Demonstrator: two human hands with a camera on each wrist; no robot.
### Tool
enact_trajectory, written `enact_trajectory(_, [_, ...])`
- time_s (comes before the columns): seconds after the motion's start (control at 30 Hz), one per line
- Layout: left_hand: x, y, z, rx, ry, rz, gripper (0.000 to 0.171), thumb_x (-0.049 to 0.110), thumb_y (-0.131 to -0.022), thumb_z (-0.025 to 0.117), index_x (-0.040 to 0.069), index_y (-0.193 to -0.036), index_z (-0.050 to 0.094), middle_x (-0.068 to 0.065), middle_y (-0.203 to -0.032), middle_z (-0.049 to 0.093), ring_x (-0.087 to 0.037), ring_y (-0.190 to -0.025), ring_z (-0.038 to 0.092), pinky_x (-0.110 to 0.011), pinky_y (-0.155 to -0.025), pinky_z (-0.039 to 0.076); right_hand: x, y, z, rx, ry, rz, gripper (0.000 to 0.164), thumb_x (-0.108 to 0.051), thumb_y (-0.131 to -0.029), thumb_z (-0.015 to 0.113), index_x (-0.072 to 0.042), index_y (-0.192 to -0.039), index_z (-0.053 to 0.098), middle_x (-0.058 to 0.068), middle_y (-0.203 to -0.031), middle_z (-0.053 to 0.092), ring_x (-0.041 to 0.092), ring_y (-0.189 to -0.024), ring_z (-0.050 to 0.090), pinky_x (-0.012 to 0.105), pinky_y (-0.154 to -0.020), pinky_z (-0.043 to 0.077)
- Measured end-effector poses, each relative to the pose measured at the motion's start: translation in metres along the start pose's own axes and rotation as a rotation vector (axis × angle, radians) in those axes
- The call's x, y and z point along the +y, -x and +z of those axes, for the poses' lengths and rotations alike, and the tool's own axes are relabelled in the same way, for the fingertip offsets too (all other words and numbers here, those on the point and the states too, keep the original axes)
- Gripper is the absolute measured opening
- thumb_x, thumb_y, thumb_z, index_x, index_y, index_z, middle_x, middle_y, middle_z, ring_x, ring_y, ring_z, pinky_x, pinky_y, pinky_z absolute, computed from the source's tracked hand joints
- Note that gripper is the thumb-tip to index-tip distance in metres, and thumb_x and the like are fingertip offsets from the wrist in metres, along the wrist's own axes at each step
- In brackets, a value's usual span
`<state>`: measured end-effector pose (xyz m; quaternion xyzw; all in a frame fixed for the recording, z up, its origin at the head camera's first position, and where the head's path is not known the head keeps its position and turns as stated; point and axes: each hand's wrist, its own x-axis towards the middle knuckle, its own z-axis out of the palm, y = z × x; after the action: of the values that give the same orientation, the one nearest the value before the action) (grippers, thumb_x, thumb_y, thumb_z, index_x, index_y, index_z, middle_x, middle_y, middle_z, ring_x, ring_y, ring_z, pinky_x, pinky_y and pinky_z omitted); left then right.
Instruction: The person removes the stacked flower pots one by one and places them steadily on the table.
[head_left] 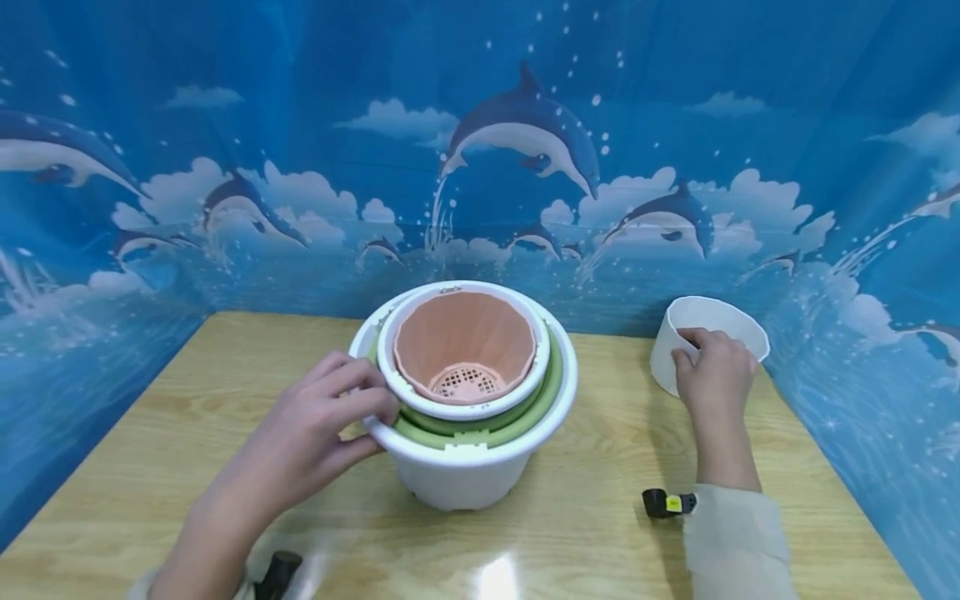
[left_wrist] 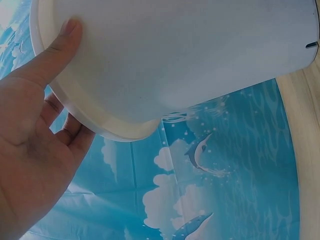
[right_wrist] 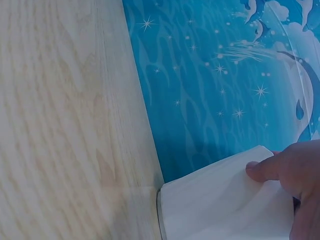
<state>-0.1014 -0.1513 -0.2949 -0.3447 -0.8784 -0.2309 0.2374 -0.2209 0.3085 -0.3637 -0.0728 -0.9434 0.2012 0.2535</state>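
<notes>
A nested stack of flower pots stands mid-table: a large white pot (head_left: 465,479) outside, a green pot (head_left: 525,423) within it, then a smaller white pot (head_left: 387,354), and a pinkish-brown pot (head_left: 468,329) with a grid bottom innermost. My left hand (head_left: 330,417) grips the left rim of the large white pot; in the left wrist view the thumb (left_wrist: 70,35) lies on its outer wall, fingers over the rim. At the far right corner, my right hand (head_left: 716,371) pinches the near rim of a separate white pot (head_left: 663,358), thumb outside, fingers inside.
The light wood table (head_left: 600,533) meets a blue dolphin-print curtain (head_left: 337,167) at the back and both sides. The separate pot stands close to the right-hand curtain. Black wrist-camera parts (head_left: 656,503) stick out beside the right sleeve (head_left: 738,533).
</notes>
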Motion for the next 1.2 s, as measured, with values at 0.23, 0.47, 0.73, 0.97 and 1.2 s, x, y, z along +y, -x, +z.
enact_trajectory(0.23, [-0.001,0.0,0.001,0.011,0.01,0.016,0.032,0.018,-0.069,0.09,0.031,-0.084,0.064,0.017,-0.1,0.062,-0.007,-0.097,0.05,-0.034,-0.078,0.051,-0.001,0.0,0.0,0.016,0.047,0.02,0.033,-0.013,-0.094,0.064,-0.002,-0.125,0.066,0.027,-0.12,0.062,0.05,-0.111,0.046,0.067,-0.098,0.03])
enact_trajectory(0.47, [-0.001,0.0,0.0,-0.015,0.005,-0.005,0.032,0.019,-0.07,0.09,0.032,-0.083,0.064,0.017,-0.099,0.061,-0.006,-0.097,0.049,-0.033,-0.077,0.051,-0.033,0.005,-0.019,0.13,-0.081,-0.076,0.035,-0.017,-0.092,0.07,-0.006,-0.124,0.067,0.023,-0.125,0.059,0.045,-0.124,0.043,0.062,-0.108,0.026])
enact_trajectory(0.73, [0.0,0.001,0.0,-0.029,-0.001,-0.023,0.031,0.02,-0.07,0.09,0.032,-0.084,0.065,0.017,-0.099,0.061,-0.006,-0.097,0.049,-0.032,-0.077,0.052,-0.105,0.032,-0.04,0.054,-0.651,-0.548,0.031,-0.009,-0.083,0.079,-0.008,-0.113,0.073,0.009,-0.118,0.067,0.026,-0.116,0.057,0.042,-0.103,0.042])
enact_trajectory(0.97, [0.0,0.002,-0.001,-0.034,0.007,-0.031,0.031,0.02,-0.071,0.089,0.032,-0.085,0.065,0.018,-0.101,0.061,-0.006,-0.098,0.049,-0.032,-0.077,0.051,-0.157,0.069,-0.049,-0.142,-0.703,-0.934,0.039,-0.036,-0.091,0.073,-0.011,-0.121,0.071,0.006,-0.126,0.067,0.026,-0.126,0.056,0.037,-0.112,0.04])
enact_trajectory(1.2, [-0.001,0.001,-0.002,-0.033,0.008,-0.026,0.03,0.021,-0.071,0.089,0.032,-0.084,0.065,0.018,-0.1,0.061,-0.006,-0.097,0.049,-0.033,-0.079,0.051,-0.174,0.08,-0.046,-0.036,-0.591,-1.012,0.033,-0.041,-0.099,0.061,-0.014,-0.109,0.076,0.002,-0.109,0.073,0.025,-0.113,0.063,0.038,-0.109,0.043])
